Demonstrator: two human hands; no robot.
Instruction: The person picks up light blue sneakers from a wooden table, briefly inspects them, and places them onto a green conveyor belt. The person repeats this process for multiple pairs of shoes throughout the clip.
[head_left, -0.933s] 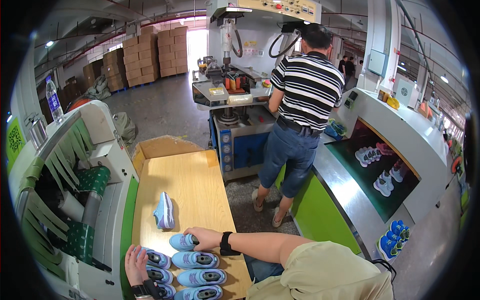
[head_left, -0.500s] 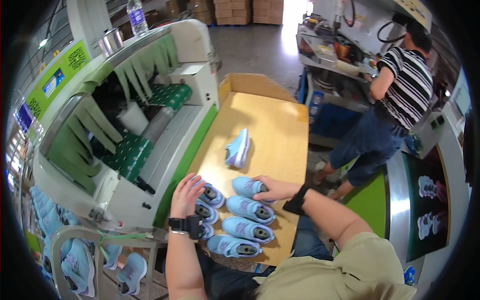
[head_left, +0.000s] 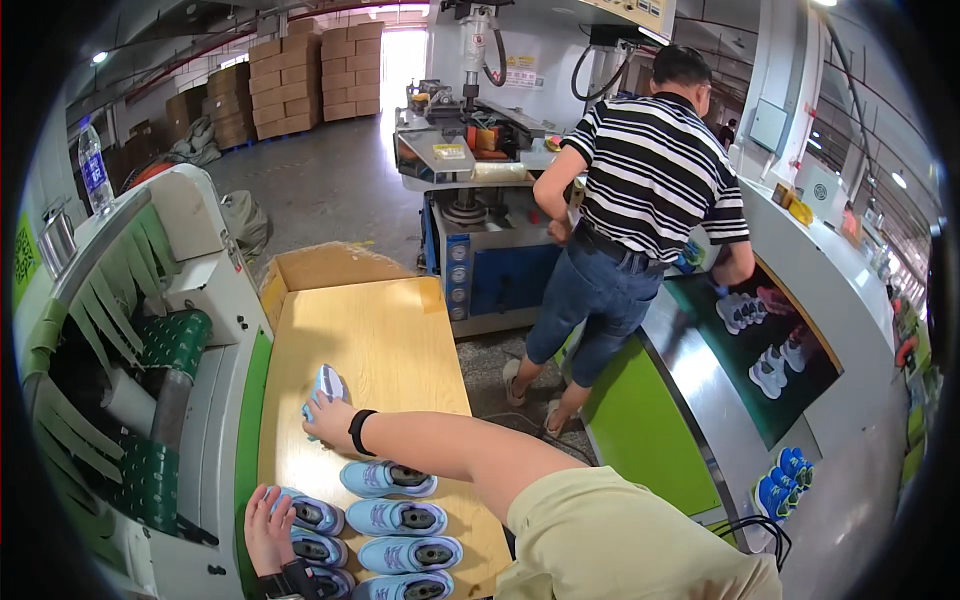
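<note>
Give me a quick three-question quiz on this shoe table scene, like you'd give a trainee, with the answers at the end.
1. True or false: the right hand covers part of the lone shoe.
2. Multiple choice: what stands on top of the white machine at the left? a) a bottle b) an umbrella c) a book
3. Fill the gap: on the table, the right-hand row shows ___ shoes.

Key: 1 true; 2 a; 3 four.

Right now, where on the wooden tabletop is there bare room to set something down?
The far tabletop, between the cardboard flap and the right hand on the lone shoe, is bare. Nearer, it's crowded: blue shoes in two columns, the left hand by the left column.
</note>
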